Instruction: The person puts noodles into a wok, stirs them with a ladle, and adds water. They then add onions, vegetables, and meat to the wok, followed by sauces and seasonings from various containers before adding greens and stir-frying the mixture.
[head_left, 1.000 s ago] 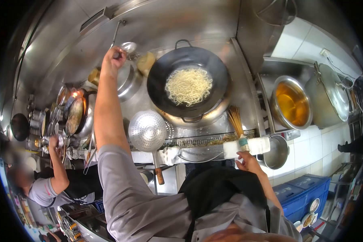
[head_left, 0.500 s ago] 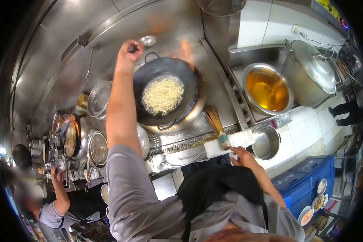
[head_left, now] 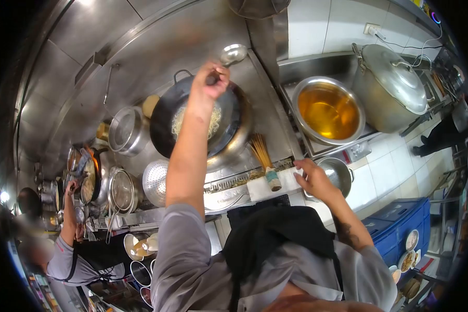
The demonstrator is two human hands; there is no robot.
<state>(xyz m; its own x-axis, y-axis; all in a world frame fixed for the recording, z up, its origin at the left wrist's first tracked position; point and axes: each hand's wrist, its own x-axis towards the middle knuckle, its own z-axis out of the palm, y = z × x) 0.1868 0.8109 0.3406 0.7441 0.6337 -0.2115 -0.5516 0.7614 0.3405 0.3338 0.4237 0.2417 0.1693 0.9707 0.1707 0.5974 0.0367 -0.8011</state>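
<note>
My left hand (head_left: 211,80) is closed around the handle of a metal ladle (head_left: 234,54), above the far right part of a black wok (head_left: 162,117). Pale noodles (head_left: 179,123) lie in the wok, partly hidden by my left forearm. My right hand (head_left: 316,179) has its fingers apart and nothing in it. It hovers just right of a bamboo wok brush (head_left: 263,156), not touching it. The brush rests on a white cloth (head_left: 257,190) at the stove's front edge, and an empty-looking metal pot (head_left: 338,174) is behind my right hand.
A bowl of amber liquid (head_left: 328,112) stands right of the stove, beside a large lidded pot (head_left: 387,99). Left of the wok are strainers (head_left: 124,130) and a perforated skimmer (head_left: 156,182). Another person (head_left: 70,249) works at the far left. A blue crate (head_left: 395,221) stands lower right.
My left hand has carried the ladle rightward, from the wok's far left side to its far right. My right hand has moved forward, away from the brush's end. The whole view has shifted slightly.
</note>
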